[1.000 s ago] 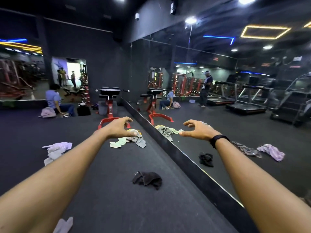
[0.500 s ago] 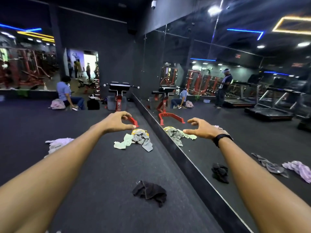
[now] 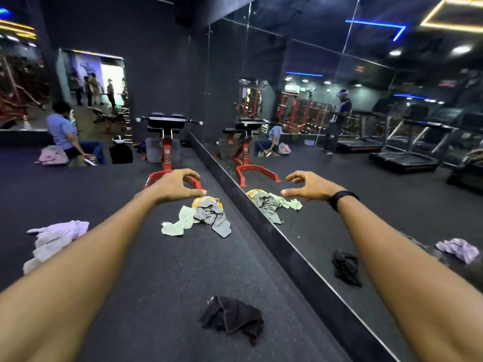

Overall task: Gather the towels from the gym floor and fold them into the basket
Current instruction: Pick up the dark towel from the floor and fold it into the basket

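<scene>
Head view: a person is reaching both bare arms forward over a dark gym floor [image 3: 146, 270] that is running alongside a mirrored wall [image 3: 326, 158]. The left hand [image 3: 173, 186] is hanging above the floor with fingers and thumb curled apart, gripping nothing; the right hand [image 3: 308, 186], a black band [image 3: 342, 198] circling its wrist, is likewise spread and empty. Just below the left hand, a heap of yellow, grey and pale green towels [image 3: 202, 216] is lying on the floor close to the mirror's base. A black towel [image 3: 232, 318] is lying crumpled nearer the camera, between the two forearms, and a lilac-and-white towel [image 3: 56, 237] is sitting off to the left, partly hidden by the left forearm. Beyond the hands, a red-framed exercise machine [image 3: 167, 145] is standing against the far wall, and a seated person in a blue top [image 3: 64, 133] is crouching beside a pink bag [image 3: 52, 155]. No basket is showing.
</scene>
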Demonstrator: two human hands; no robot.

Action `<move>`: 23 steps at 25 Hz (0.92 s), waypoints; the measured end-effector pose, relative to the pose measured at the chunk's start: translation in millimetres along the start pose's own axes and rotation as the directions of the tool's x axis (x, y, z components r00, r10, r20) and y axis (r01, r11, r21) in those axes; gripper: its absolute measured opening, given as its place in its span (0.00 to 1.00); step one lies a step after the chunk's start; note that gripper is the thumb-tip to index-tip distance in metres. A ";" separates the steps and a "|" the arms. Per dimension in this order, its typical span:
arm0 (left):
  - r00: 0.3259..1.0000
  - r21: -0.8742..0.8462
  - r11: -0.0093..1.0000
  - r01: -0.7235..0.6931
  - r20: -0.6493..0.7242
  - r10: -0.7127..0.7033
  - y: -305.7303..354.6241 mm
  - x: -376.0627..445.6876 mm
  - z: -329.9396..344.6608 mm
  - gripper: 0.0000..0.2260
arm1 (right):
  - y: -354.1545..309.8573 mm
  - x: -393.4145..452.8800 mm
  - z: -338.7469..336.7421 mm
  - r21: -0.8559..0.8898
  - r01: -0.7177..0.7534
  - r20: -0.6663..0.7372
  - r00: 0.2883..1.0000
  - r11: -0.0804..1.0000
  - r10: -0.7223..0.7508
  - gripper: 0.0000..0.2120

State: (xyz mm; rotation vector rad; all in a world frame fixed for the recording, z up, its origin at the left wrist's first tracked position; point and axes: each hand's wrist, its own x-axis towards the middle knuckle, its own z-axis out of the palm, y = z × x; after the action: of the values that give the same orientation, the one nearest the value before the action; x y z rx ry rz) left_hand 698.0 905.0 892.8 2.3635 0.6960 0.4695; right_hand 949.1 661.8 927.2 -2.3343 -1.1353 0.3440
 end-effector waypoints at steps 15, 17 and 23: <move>0.961 -0.006 0.999 0.037 0.275 -0.034 -132.1 280.2 98.7 0.19 | 77.3 272.3 87.6 -0.029 -0.139 0.070 0.988 0.990 0.141 0.27; 0.947 0.010 0.999 0.044 0.318 -0.045 -152.4 311.6 132.2 0.20 | 108.4 307.7 112.6 -0.004 -0.180 0.103 0.978 0.984 0.179 0.28; 0.831 0.071 0.978 0.195 0.518 -0.203 -233.3 388.8 241.9 0.27 | 204.6 390.3 220.5 0.006 -0.345 0.260 0.907 0.939 0.331 0.29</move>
State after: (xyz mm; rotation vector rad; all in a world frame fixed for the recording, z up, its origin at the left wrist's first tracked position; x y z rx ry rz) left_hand 1040.6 1175.1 621.1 2.2459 0.6686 -0.2742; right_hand 1228.2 938.3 629.7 -2.4895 -0.8103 0.8123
